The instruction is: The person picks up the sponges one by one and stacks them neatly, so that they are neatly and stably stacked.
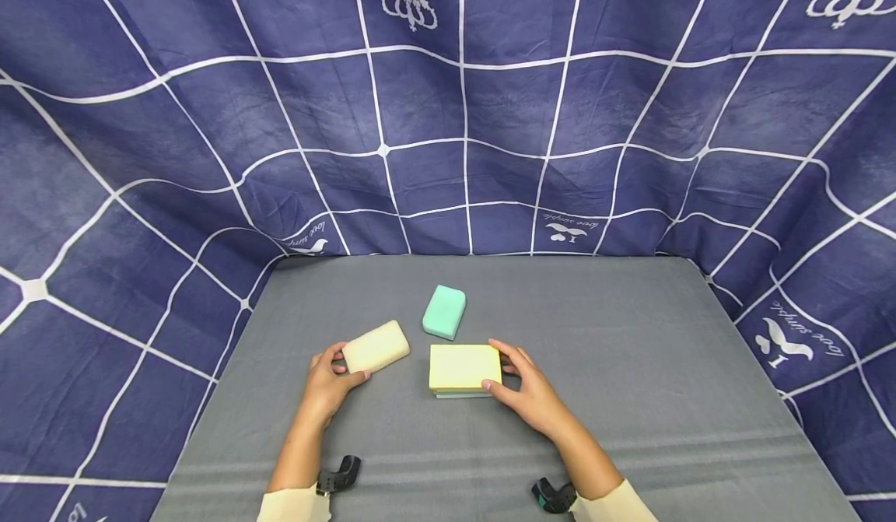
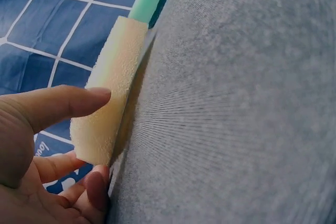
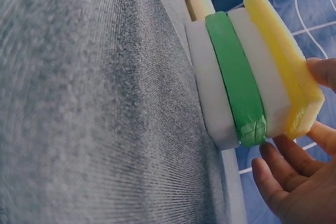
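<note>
My left hand (image 1: 328, 383) grips one end of a cream sponge (image 1: 376, 347) at the left of the grey table, thumb on the near side. The left wrist view shows this sponge (image 2: 113, 85) low by the table, with a dark shadow along its underside. A stack stands right of it: a white block (image 3: 210, 85) at the bottom, then a green one (image 3: 236, 80), another white one (image 3: 262, 72) and a yellow sponge (image 3: 286, 66) on top. With thumb and fingers, my right hand (image 1: 526, 394) holds the right end of the yellow sponge.
A mint-green sponge (image 1: 444, 313) lies behind the stack. The grey cloth-covered table (image 1: 602, 335) ends at a blue curtain (image 1: 504, 110) with white lines, which hangs at the back and both sides.
</note>
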`<state>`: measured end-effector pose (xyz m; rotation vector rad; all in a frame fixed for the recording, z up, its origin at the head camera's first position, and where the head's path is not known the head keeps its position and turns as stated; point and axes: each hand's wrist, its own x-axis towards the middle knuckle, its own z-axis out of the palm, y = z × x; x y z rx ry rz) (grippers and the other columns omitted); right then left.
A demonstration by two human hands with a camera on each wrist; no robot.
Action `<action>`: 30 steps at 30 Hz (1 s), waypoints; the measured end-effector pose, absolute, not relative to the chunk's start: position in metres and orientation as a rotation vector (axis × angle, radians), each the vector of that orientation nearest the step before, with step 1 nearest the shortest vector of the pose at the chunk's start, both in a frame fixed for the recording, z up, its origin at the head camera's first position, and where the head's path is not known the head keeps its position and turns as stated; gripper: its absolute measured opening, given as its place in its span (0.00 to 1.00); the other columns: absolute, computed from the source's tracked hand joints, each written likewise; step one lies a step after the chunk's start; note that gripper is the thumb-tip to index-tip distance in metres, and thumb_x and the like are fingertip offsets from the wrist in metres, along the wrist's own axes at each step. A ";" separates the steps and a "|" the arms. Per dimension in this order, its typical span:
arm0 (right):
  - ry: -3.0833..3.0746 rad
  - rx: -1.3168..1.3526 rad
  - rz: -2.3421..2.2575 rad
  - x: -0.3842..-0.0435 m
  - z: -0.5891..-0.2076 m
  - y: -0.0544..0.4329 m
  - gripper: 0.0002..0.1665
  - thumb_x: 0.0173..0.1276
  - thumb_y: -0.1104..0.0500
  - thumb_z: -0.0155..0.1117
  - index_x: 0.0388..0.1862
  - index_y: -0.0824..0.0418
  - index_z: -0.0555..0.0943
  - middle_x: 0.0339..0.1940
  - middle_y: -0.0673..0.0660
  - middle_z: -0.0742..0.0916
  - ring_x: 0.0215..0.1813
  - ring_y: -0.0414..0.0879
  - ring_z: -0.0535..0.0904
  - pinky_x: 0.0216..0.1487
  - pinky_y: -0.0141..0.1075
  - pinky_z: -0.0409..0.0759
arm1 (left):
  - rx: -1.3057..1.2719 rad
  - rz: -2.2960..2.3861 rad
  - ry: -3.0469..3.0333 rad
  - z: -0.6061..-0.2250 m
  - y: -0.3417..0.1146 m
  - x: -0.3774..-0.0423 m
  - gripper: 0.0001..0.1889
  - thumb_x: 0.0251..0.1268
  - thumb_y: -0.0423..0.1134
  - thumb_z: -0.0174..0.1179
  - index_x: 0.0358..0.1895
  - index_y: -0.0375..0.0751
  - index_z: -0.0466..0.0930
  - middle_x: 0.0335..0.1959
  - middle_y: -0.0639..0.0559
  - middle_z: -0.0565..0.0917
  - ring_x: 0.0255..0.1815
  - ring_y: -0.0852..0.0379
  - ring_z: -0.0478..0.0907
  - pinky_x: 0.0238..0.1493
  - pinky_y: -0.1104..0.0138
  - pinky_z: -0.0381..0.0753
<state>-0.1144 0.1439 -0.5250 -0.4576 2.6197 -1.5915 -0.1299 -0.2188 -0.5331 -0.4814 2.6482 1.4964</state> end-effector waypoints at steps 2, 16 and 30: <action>2.619 -0.454 -1.590 -0.114 -0.525 0.144 0.42 0.65 0.45 0.73 0.76 0.36 0.65 0.67 0.48 0.77 0.68 0.47 0.75 0.68 0.48 0.75 | -0.480 1.516 2.632 -0.532 -0.218 -0.129 0.42 0.59 0.36 0.71 0.76 0.35 0.60 0.66 0.37 0.65 0.59 0.43 0.70 0.48 0.65 0.74; 2.611 -0.460 -1.590 -0.116 -0.526 0.145 0.49 0.62 0.49 0.76 0.79 0.38 0.62 0.70 0.53 0.76 0.68 0.48 0.74 0.69 0.49 0.76 | -0.390 1.826 2.490 -0.508 -0.208 -0.123 0.43 0.63 0.37 0.70 0.79 0.45 0.56 0.71 0.40 0.64 0.59 0.41 0.79 0.46 0.71 0.82; 2.579 -0.467 -1.632 -0.113 -0.526 0.147 0.53 0.61 0.49 0.78 0.81 0.46 0.60 0.75 0.56 0.72 0.73 0.52 0.72 0.70 0.52 0.73 | -0.052 1.999 2.416 -0.482 -0.181 -0.112 0.42 0.60 0.29 0.70 0.76 0.49 0.62 0.73 0.46 0.64 0.69 0.41 0.71 0.56 0.74 0.81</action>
